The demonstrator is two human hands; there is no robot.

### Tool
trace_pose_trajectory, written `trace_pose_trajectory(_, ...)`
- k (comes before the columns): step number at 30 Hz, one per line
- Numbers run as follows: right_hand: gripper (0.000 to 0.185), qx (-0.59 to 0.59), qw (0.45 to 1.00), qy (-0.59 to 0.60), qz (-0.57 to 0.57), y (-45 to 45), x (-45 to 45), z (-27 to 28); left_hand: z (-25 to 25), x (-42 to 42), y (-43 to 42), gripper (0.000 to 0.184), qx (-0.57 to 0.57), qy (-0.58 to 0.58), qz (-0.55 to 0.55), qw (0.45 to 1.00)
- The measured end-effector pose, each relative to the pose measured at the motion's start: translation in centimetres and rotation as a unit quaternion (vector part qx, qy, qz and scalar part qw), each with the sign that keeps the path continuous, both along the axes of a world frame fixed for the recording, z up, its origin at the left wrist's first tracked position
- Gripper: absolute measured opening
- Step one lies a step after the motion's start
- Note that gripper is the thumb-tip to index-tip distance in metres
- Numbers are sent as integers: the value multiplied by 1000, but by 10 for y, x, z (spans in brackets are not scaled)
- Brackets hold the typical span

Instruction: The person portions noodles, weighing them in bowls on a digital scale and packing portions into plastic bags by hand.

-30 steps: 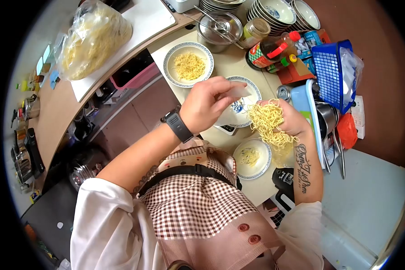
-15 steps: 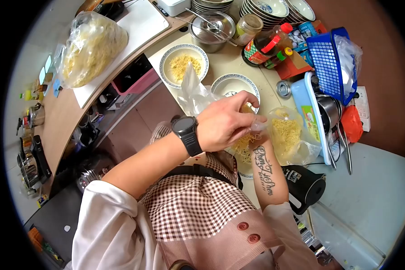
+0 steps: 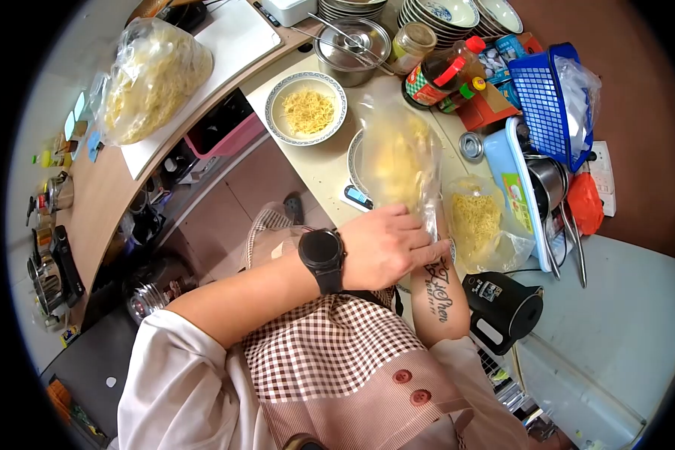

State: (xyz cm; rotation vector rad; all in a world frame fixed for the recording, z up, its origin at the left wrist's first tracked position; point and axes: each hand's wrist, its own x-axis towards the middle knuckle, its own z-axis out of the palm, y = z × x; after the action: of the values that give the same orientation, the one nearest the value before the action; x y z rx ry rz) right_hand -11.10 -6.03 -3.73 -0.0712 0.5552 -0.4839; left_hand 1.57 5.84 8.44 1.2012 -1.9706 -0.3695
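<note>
A left hand, a black watch at its wrist, crosses palm-down over the tattooed right forearm. One finger points straight out while the others bend beneath; I cannot tell whether they pinch anything. The right hand's fingers are hidden, their state unclear.

Just above the left hand, a filmy, see-through plastic bag, blurred and yellowish inside, hangs over the worktop, covering most of a round bowl. Thin, tangled yellow noodles lie in a blue-rimmed bowl; more fill a crinkled bag on the right.

Half a second ago, limp plastic overlapped those bowled noodles; now they show fully, and a small digital display has come into sight.
</note>
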Motion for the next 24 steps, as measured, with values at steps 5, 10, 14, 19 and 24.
trace_pose_trajectory(5, 47, -53, 982, 98, -151, -15, 14, -13, -30, -5, 15, 37, 250, 190, 135, 940)
trace_pose_trajectory(10, 44, -170, 927, 251, -220, -19, 27, 24, -33, -3, -3, 23, 342, 296, 152, 879)
trace_pose_trajectory(14, 59, -500, 745, 426, -115, -16, 24, 13, -56, 12, -51, 25, 242, 614, 189, 727)
trace_pose_trajectory(19, 57, -645, 372, 624, 237, -17, 6, 55, -64, 16, -69, 40, 272, 673, 160, 668)
trace_pose_trajectory(24, 47, -644, 281, 647, 296, -23, -16, 82, -71, 31, -62, 45, 284, 657, 190, 672)
